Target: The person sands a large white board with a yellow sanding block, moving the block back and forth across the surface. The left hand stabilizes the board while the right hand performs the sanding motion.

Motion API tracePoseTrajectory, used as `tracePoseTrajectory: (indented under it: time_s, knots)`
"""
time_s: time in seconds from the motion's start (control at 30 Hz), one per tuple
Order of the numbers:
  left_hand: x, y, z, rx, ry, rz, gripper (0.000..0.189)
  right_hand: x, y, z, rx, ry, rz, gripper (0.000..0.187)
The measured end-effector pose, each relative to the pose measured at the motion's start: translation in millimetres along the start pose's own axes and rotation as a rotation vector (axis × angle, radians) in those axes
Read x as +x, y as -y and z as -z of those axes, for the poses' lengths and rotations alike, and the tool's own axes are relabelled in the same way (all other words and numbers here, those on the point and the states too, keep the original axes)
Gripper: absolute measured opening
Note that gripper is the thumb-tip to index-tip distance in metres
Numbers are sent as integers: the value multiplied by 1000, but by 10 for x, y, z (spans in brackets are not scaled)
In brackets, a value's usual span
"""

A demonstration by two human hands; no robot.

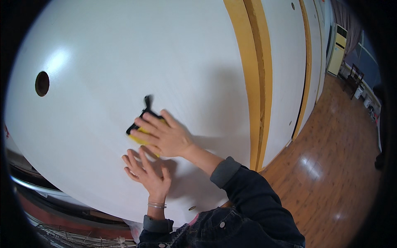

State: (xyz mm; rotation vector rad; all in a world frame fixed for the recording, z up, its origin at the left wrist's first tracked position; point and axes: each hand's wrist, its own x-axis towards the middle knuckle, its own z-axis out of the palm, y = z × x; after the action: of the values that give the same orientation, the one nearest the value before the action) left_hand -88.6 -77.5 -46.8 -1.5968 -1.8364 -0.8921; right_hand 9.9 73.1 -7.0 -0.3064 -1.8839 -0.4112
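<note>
My right hand (167, 136) lies spread over a yellow-and-black cloth (138, 137), holding it against a large white panel (102, 55). Much of the cloth is hidden under the palm and fingers. Its black edge and a blurred black strip stick out above the fingertips. Just below, my left hand (149, 173) has its fingers apart and holds nothing. It is at the panel's surface, though I cannot tell whether the fingertips touch. Two thin bangles (157, 205) circle the left wrist.
The panel has a round hole (42, 83) at left and a small oval fitting (192, 208) low down. Tan framing strips (252, 77) run along its right side. A wire rack (71, 237) is at lower left. Wooden floor (322, 173), a chair (354, 79) and an air conditioner (337, 51) lie right.
</note>
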Motion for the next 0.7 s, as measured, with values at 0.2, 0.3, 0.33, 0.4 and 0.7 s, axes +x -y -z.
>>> tracePoseTrajectory:
  time_s: [0.2, 0.3, 0.33, 0.4, 0.7]
  knots:
    - [168, -360, -217, 38, 88, -69, 89, -195, -659, 338, -107, -51, -349, 64]
    - [233, -513, -314, 49, 135, -125, 90, -380, -942, 445, -172, -148, -548, 65]
    - [249, -559, -345, 44, 135, -141, 90, -470, -988, 461, -178, -182, -590, 64]
    - [255, -626, -365, 64, 149, -168, 93, -644, -1089, 457, -204, -239, -681, 63]
    - [219, -803, -510, 95, 133, -189, 94, -1686, -1119, 425, -172, -296, -1055, 70]
